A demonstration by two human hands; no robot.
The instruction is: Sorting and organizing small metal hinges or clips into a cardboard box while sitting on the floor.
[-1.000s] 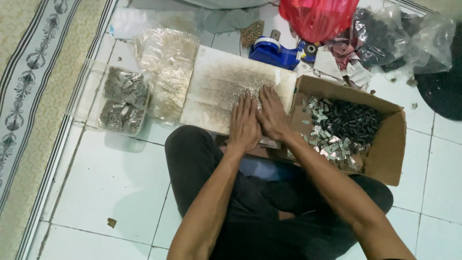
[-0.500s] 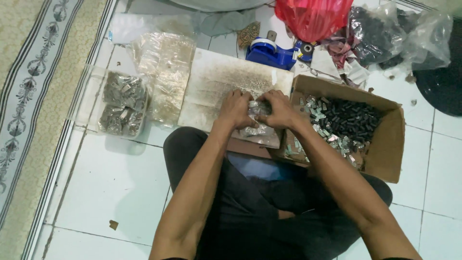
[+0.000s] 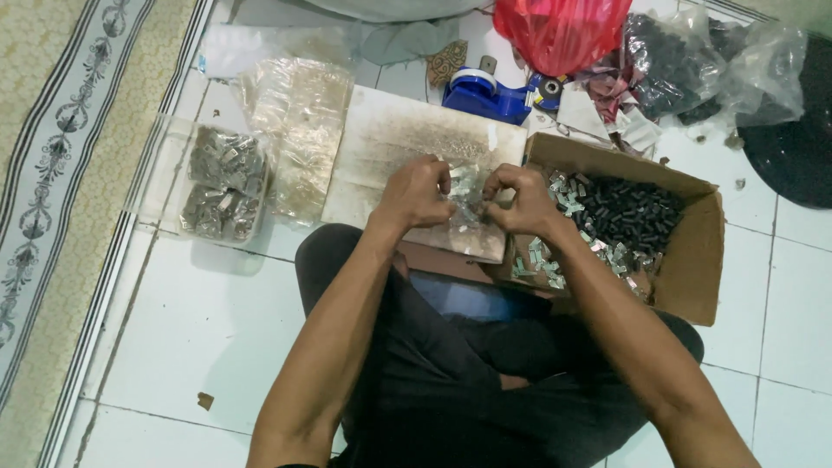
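I sit cross-legged on the white tiled floor (image 3: pixel 217 338) with both hands closed on one small clear bag (image 3: pixel 468 192) of silvery metal pieces, held over the pale board (image 3: pixel 390 147) in front of my knees. My left hand (image 3: pixel 416 192) pinches its left edge and my right hand (image 3: pixel 517 198) grips the right edge, fingers curled tight.

As I judge it, the packing is partly done: two filled clear bags (image 3: pixel 221 184) of the same pieces lie to the far left, beside a stack of empty clear sleeves (image 3: pixel 299 130). Plenty is left, since the brown cardboard box (image 3: pixel 693 260) at my right holds a heap of loose silver and dark pieces.

Farther off sit a blue tape dispenser (image 3: pixel 485 94), a red plastic bag (image 3: pixel 563 30) and crumpled clear bags of dark parts (image 3: pixel 685 65). A patterned mat (image 3: pixel 61 173) runs along the left.
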